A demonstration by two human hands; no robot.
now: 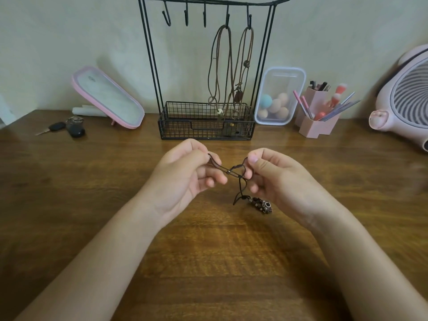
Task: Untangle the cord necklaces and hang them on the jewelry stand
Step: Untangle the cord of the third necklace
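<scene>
Cord [217,164] pinched by left hand [183,174] and right hand [273,179]; likely limp, light, snag-prone. Best held beside bead [228,171], pendant [261,205] hanging.

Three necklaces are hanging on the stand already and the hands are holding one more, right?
Not quite: the head view shows only two hanging necklaces on the stand, not three. The left hand and right hand do hold one more, a dark necklace.
</scene>
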